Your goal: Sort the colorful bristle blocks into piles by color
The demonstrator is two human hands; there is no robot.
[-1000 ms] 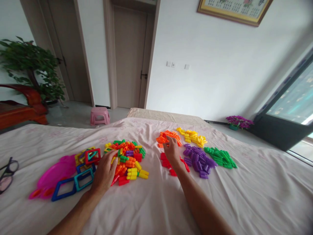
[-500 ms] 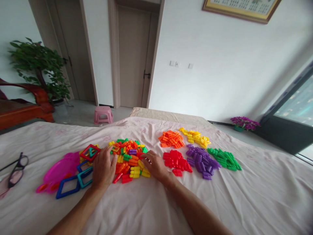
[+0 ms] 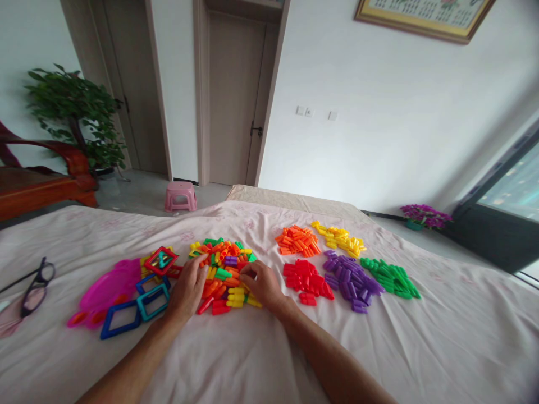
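Observation:
A mixed pile of plastic bullet-shaped building blocks (image 3: 231,274) in several colours lies on the cloth between my hands. My left hand (image 3: 188,287) rests against the pile's left edge, fingers stretched forward and holding nothing I can see. On the right side of the pile, my right hand (image 3: 263,285) has thumb and fingers pinched together; what is between them is hidden. Sorted heaps lie to the right: orange blocks (image 3: 297,240), red blocks (image 3: 306,276), purple blocks (image 3: 352,279), yellow blocks (image 3: 342,240) and green blocks (image 3: 391,278).
Left of my left hand lie a magenta plastic tray (image 3: 105,286), a blue square frame (image 3: 120,321), a teal square frame (image 3: 153,302) and a red square frame (image 3: 161,261). Glasses (image 3: 39,286) rest at the far left. A pink stool (image 3: 181,196) stands beyond the cloth (image 3: 269,359).
My right hand's fingers have drawn together into a pinch at the pile. My left hand has shifted slightly right along the pile's edge, uncovering more of the teal frame.

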